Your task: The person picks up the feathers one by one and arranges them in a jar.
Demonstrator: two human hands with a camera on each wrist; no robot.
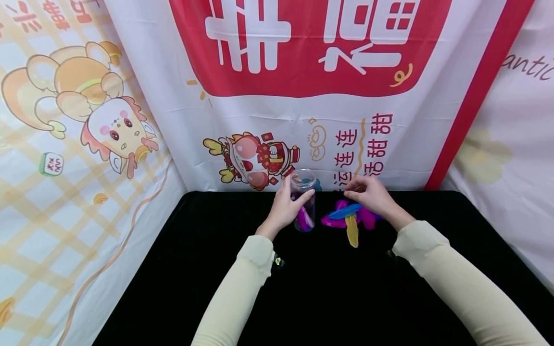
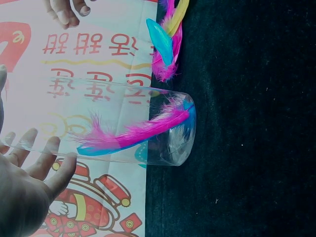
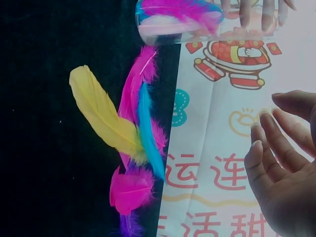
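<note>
My left hand (image 1: 283,205) grips a clear, open-topped jar (image 2: 168,98) from its left side, fingers curled round it. Inside lie a magenta feather (image 2: 143,132) and a blue feather (image 2: 98,150), with a pale one near the bottom. To the right of the jar is a loose pile of feathers: a yellow feather (image 3: 101,106), a blue feather (image 3: 146,126), several magenta feathers (image 3: 131,190) and a purple feather (image 3: 129,226). Above that pile hovers my right hand (image 1: 373,194), its fingers loosely bent and apart from the thumb, holding nothing.
A black cloth covers the table (image 1: 346,298). Close behind its back edge hangs a printed white and red curtain (image 1: 259,110), and more printed cloth (image 1: 147,240) hangs at the left side.
</note>
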